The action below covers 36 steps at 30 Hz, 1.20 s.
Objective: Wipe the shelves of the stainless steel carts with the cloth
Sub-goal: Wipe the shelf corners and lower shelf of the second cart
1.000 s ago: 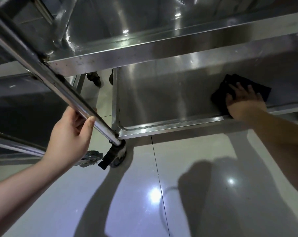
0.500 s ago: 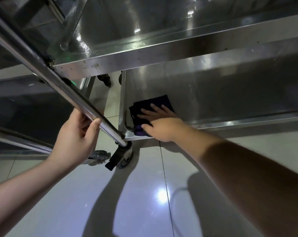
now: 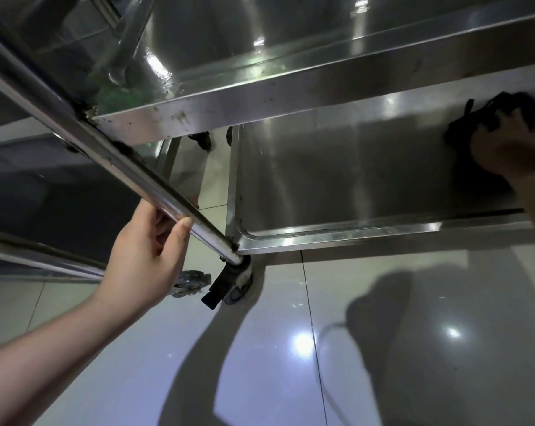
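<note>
cloth (image 3: 481, 118) on bottom shelf (image 3: 352, 179), glossy tiled floor (image 3: 260, 364)

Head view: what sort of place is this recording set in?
Probably a commercial kitchen or similar service area, though little of the room shows: a stainless steel cart on a caster, a second cart beside it, and a glossy tiled floor.

My cloth (image 3: 487, 118) is dark, soft, matt fabric. The cart shelf (image 3: 336, 179) is brushed, shiny steel, its upper rim (image 3: 229, 106) speckled with grime. The floor tiles (image 3: 260, 364) are glossy.
</note>
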Available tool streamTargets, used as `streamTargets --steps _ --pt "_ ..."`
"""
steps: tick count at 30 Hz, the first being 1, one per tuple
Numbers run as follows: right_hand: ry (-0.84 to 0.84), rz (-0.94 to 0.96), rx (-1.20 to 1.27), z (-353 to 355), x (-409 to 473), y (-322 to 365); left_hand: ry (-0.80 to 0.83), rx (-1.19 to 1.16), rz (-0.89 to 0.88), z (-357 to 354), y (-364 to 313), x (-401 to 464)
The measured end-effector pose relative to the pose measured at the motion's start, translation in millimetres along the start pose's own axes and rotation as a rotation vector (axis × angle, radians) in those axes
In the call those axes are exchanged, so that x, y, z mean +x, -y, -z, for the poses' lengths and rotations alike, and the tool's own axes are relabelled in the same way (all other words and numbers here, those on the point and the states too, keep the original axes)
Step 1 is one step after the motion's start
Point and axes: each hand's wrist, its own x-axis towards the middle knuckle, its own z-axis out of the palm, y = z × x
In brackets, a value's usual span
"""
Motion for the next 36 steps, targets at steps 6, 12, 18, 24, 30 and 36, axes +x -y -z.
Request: streamTargets --steps 6,12,18,24,30,36 --pt "0.004 0.297 -0.063 -43.8 -56.7 112.4 0.000 -0.003 -0.019 0.4 1.1 0.2" --pt "0.259 0.739 -0.173 -123.1 -189.2 235.0 0.006 -0.015 -0.029 0.3 2.5 0.3" --pt "0.351 0.902 -0.176 -127.0 -233.9 212.4 0.009 -0.014 -0.044 2.1 3.4 -3.3" --pt "0.311 0.872 -0.237 -74.5 -189.1 113.2 0.024 0.001 -0.013 2.0 2.4 -1.4" --pt "0.305 0.686 -0.352 -6.1 -137.9 -18.6 0.028 0.007 0.010 0.5 -3.4 -2.8" --pt "0.311 0.620 -0.344 26.3 -128.8 -72.2 -0.022 0.109 0.089 -6.4 -11.1 -6.0"
